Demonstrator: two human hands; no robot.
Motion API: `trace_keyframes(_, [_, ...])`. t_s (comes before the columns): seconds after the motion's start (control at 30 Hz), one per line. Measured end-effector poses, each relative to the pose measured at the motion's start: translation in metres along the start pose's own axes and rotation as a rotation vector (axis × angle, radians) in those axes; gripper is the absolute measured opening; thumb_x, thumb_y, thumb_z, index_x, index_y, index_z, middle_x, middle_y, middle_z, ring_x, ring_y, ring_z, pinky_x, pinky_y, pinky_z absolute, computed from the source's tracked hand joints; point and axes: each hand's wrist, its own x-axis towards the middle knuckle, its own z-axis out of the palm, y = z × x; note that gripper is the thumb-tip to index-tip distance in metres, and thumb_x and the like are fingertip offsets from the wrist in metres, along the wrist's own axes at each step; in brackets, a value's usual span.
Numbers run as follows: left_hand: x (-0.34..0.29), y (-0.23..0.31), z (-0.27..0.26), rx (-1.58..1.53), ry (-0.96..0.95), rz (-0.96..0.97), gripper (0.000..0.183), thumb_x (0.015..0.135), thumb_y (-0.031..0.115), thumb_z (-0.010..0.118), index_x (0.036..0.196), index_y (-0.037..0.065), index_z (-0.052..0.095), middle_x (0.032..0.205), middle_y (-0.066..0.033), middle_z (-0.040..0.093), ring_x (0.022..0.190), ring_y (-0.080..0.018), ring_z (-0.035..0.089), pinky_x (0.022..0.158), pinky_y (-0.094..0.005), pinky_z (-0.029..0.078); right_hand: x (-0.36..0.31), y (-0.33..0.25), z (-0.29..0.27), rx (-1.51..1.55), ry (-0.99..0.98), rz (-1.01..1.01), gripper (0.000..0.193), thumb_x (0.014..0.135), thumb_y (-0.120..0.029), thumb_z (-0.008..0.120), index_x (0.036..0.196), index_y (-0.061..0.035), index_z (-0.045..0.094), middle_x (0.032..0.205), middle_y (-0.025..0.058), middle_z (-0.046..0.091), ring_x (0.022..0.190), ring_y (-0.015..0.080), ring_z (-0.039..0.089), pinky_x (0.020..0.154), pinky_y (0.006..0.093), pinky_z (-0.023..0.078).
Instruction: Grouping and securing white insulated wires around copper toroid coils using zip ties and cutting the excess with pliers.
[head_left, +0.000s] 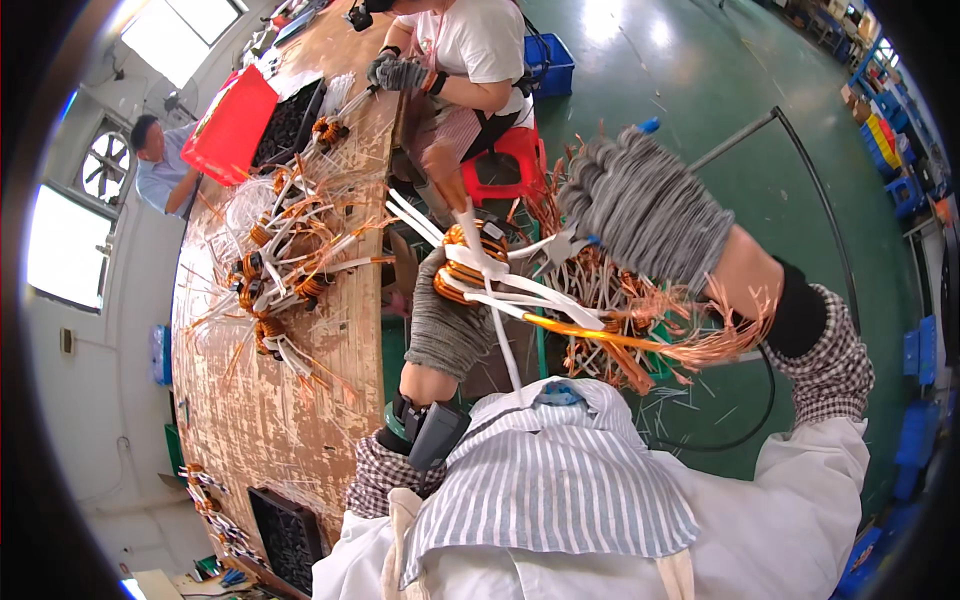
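Observation:
My left hand [450, 325], in a grey knit glove, is closed around a copper wire coil [458, 272] in front of my apron. White-sleeved leads run out of the coil, and some end in frayed bare copper strands [735, 335] at the right. My right hand [645, 205], gloved too, is closed on blue-handled pliers [560, 250]. Their metal jaws are at the white leads just right of the coil; whether they grip a lead I cannot tell. Behind the leads lies a heap of similar coils and wires [600, 350], partly hidden by my hands.
On the worn wooden table [330, 420] at left lie several copper coils [255, 275], a red bin [230, 125] and a black tray [290, 120]. A co-worker [475, 50] sits on a red stool [510, 160] ahead; another person [165, 165] is across the table. A bent metal bar [815, 190] rises at right.

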Motion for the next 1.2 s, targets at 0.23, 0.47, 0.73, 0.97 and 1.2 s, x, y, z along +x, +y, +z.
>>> trace_keyframes(0.23, [-0.022,-0.013,0.018,-0.102,0.034,-0.192,0.047,0.08,0.045,0.052,0.113,0.012,0.048,0.1,-0.0121,0.056,0.085,-0.0263,0.058,0.064,-0.0416,0.055,-0.008,-0.027,0.012,0.108,-0.148,0.042,0.025,0.075,-0.021,0.05,0.095,-0.008,0.058,0.094,0.009,0.057,0.093,0.0245,0.053,0.078,0.0399,0.039])
trace_keyframes(0.47, [-0.029,-0.024,0.022,0.0,0.041,-0.139,0.054,0.078,0.05,0.053,0.112,0.009,0.048,0.096,-0.0142,0.058,0.078,-0.0264,0.061,0.061,-0.0415,0.056,-0.022,-0.04,0.011,0.088,-0.156,0.11,0.026,0.076,-0.02,0.049,0.096,-0.0047,0.056,0.098,0.0135,0.055,0.096,0.0273,0.051,0.081,0.0412,0.038])
trace_keyframes(0.73, [-0.032,-0.033,0.033,0.013,0.175,-0.144,0.05,0.08,0.05,0.051,0.112,0.011,0.049,0.095,-0.0092,0.058,0.079,-0.0225,0.06,0.067,-0.0382,0.055,-0.027,-0.046,0.017,0.103,-0.27,0.207,0.033,0.076,-0.025,0.049,0.103,-0.0055,0.053,0.103,0.0148,0.053,0.097,0.0285,0.049,0.079,0.0445,0.037])
trace_keyframes(0.97, [-0.03,-0.046,0.04,-0.031,0.175,-0.165,0.051,0.078,0.052,0.053,0.109,0.012,0.051,0.092,-0.0086,0.06,0.08,-0.0226,0.061,0.066,-0.0377,0.055,-0.042,-0.046,0.004,-0.039,-0.257,0.191,0.032,0.076,-0.022,0.05,0.103,-0.0062,0.053,0.103,0.0144,0.055,0.096,0.0293,0.051,0.079,0.0469,0.036])
trace_keyframes(1.2, [-0.033,-0.045,0.028,-0.063,0.216,-0.127,0.05,0.077,0.049,0.057,0.109,0.011,0.051,0.093,-0.0094,0.06,0.08,-0.0224,0.061,0.063,-0.0361,0.056,-0.032,-0.038,0.011,0.261,-0.247,0.115,0.03,0.075,-0.022,0.05,0.099,-0.0041,0.055,0.091,0.0158,0.057,0.088,0.0297,0.054,0.077,0.0469,0.038])
